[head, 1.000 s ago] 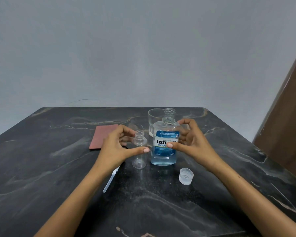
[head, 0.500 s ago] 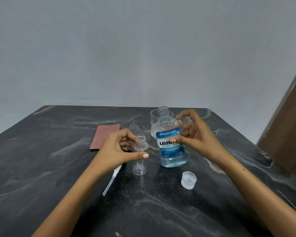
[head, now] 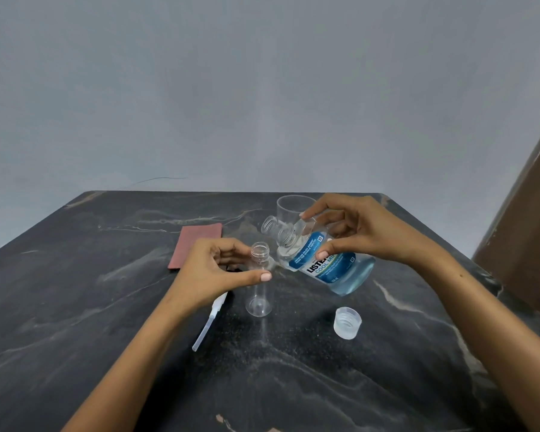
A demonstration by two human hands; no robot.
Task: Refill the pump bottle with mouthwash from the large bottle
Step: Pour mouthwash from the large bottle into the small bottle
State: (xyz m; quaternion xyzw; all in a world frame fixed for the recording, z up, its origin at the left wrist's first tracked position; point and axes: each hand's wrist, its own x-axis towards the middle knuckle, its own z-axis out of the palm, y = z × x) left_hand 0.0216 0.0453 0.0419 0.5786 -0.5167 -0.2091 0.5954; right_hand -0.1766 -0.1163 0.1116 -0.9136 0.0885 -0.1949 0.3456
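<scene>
The tabletop (head: 106,307) is dark marble, and everything below is placed from the small pump bottle (head: 259,282) that stands upright on it near the middle, its neck bare and open.

The large mouthwash bottle (head: 328,263) is in the air just to the right of the pump bottle and slightly above its neck. It is tipped, its long axis slanting down to the right, so its open mouth points up and left toward the pump bottle and its blue-filled base hangs low on the far side. The mouth lies close to the pump bottle's neck but not over it, and no liquid is seen leaving it.

The right hand (head: 365,232) grips the large bottle from above and behind, its fingers curled round the shoulder and thumb pressed on the label. The left hand (head: 219,272) is left of the pump bottle, thumb and fingers curved round its upper part to steady it.

Behind the pump bottle stands a clear cup (head: 293,207); behind and to its left lies a reddish cloth (head: 195,247). The screw cap (head: 347,322) lies in front and to the right, the pump's tube (head: 209,322) in front and to the left.

The pour likely depends on bringing that mouth left, directly over the narrow neck.
</scene>
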